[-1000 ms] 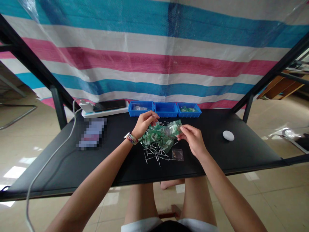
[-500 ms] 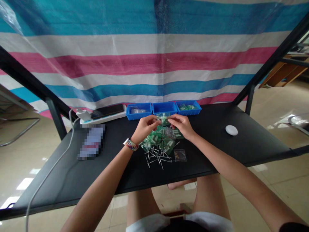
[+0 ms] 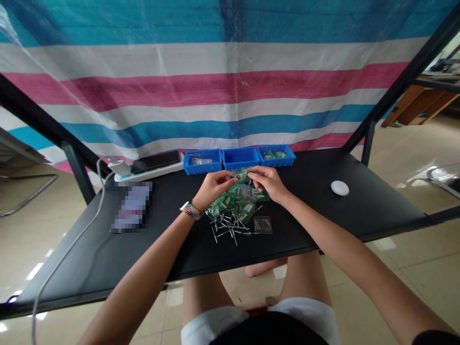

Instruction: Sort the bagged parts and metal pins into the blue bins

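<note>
Between my two hands is a small clear plastic bag [image 3: 241,175] with a green tint, held up over the pile. My left hand [image 3: 214,189] pinches its left side with thumb and fingers. The right side is gripped by my right hand [image 3: 270,183], fingers bent. Under them lies a heap of small green-tinted bags [image 3: 245,210] with pale pieces inside. Loose blind rivets [image 3: 232,226] are scattered at the heap's near side. Right of the rivets, a flat clear bag [image 3: 263,224] holds small thin brownish pieces.
Along the back stand three blue bins: the left bin [image 3: 202,168] holds clear bags, the middle bin [image 3: 240,157] shows bare inside, the right bin [image 3: 276,163] holds green bags. A phone [image 3: 155,163] rests on a power strip [image 3: 151,176]. A white round object [image 3: 339,188] sits right.
The whole view has shifted slightly. The bag between my hands appears tilted flatter than before, and both hands keep their hold on it.
</note>
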`<state>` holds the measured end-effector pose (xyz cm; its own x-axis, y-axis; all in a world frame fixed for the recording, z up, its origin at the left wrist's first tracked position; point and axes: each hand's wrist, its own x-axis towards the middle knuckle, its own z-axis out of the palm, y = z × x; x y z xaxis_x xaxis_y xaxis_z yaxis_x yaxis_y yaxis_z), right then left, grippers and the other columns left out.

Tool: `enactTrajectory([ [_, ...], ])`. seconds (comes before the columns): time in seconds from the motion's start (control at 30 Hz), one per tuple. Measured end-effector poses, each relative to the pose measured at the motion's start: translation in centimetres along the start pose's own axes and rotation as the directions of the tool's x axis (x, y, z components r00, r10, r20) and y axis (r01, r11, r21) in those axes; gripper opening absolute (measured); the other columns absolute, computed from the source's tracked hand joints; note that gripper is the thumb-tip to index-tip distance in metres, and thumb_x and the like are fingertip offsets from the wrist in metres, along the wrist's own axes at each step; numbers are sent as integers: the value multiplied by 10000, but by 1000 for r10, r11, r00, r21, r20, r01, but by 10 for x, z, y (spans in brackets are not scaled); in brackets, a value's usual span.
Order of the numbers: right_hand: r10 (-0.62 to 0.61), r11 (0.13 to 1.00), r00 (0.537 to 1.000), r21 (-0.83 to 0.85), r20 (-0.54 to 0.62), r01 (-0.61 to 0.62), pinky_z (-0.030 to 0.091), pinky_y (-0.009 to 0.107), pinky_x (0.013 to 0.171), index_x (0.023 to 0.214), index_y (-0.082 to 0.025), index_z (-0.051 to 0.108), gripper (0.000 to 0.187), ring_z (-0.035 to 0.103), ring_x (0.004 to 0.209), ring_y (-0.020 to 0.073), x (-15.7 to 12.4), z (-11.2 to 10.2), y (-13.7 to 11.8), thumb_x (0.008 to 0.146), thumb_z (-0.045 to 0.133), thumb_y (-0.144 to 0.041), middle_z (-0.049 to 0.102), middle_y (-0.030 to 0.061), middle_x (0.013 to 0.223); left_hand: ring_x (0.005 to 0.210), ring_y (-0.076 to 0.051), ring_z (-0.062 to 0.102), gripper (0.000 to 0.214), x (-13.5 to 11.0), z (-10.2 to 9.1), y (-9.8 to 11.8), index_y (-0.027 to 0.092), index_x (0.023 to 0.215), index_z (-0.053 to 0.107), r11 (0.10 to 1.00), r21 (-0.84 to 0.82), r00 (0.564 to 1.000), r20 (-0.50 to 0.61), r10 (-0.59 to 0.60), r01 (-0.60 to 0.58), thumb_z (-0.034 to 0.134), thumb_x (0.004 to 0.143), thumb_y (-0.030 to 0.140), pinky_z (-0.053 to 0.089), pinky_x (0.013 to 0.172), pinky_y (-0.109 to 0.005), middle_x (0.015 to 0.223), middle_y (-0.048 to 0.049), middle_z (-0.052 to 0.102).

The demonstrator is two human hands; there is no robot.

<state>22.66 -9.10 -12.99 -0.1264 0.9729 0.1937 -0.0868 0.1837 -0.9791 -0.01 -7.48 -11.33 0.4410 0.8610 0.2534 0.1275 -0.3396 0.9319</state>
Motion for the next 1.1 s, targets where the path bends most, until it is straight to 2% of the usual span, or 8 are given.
enactTrajectory([
  [0.1, 24, 999, 1000, 37, -7, -23, 382, 240, 423, 965, -185, 803, 333, 489, 408, 103, 0, 1, 0, 800, 823, -474, 679, -28, 584, 569, -145, 584, 304, 0, 0, -1, 184, 887, 772, 1000, 7, 1000, -3, 3, -3, 779, 900, 487, 443, 558, -266, 646, 3, 612],
  [0.23, 15, 997, 1000, 71, -11, -14, 540, 279, 544, 1028, -201, 818, 350, 663, 544, 143, -1, 3, -1, 790, 833, -458, 825, 42, 875, 616, -160, 657, 362, 1, -1, -1, 177, 1086, 797, 998, -56, 1000, -25, -16, 15, 755, 924, 498, 524, 600, -275, 783, -40, 728],
  [0.37, -61, 998, 998, 29, -6, 61, 578, 313, 622, 1057, -213, 826, 292, 761, 719, 212, -4, 4, -1, 836, 792, -401, 824, 57, 937, 767, -217, 771, 475, 2, 1, -4, 167, 1253, 741, 972, -227, 996, -48, -80, 67, 753, 913, 498, 607, 663, -306, 991, -91, 784],
  [0.47, -140, 988, 990, -63, 0, 139, 585, 328, 658, 1070, -219, 831, 264, 766, 752, 220, -6, 3, 1, 900, 726, -391, 814, 56, 948, 810, -228, 798, 506, 3, 2, -8, 178, 1325, 696, 942, -322, 991, -63, -121, 95, 739, 923, 481, 629, 692, -314, 1007, -71, 763],
  [0.63, -235, 958, 971, -157, 41, 239, 595, 341, 672, 1079, -227, 824, 308, 775, 798, 217, -8, 1, 6, 981, 662, -470, 785, 82, 1200, 818, -215, 796, 649, 5, 3, -13, 194, 1391, 624, 955, -294, 993, -102, -60, 27, 880, 818, 359, 638, 695, -299, 982, -30, 740],
  [0.73, -222, 964, 975, -151, 8, 221, 614, 349, 674, 1176, -255, 799, 310, 774, 775, 210, -7, 2, 10, 965, 707, -463, 775, 74, 1188, 813, -208, 789, 613, 6, 3, -17, 181, 1324, 647, 964, -264, 991, -130, -26, -9, 906, 790, 332, 640, 696, -296, 953, -30, 745],
  [0.87, -187, 981, 980, -70, -71, 182, 667, 377, 706, 1406, -327, 667, 558, 758, 740, 200, -3, 6, 13, 876, 811, -423, 765, 47, 1140, 801, -199, 781, 423, 6, 2, -20, 163, 1120, 684, 970, -241, 991, -131, -7, -25, 903, 794, 319, 638, 696, -291, 905, -34, 749],
  [1.1, -88, 996, 990, 0, -106, 89, 654, 372, 649, 1048, -241, 733, 340, 749, 697, 217, 5, 7, 18, 804, 843, -451, 736, 29, 905, 813, -188, 768, 402, 4, 6, -17, 171, 1136, 691, 970, -240, 994, -112, 3, -30, 890, 815, 311, 656, 706, -297, 918, -25, 723],
])
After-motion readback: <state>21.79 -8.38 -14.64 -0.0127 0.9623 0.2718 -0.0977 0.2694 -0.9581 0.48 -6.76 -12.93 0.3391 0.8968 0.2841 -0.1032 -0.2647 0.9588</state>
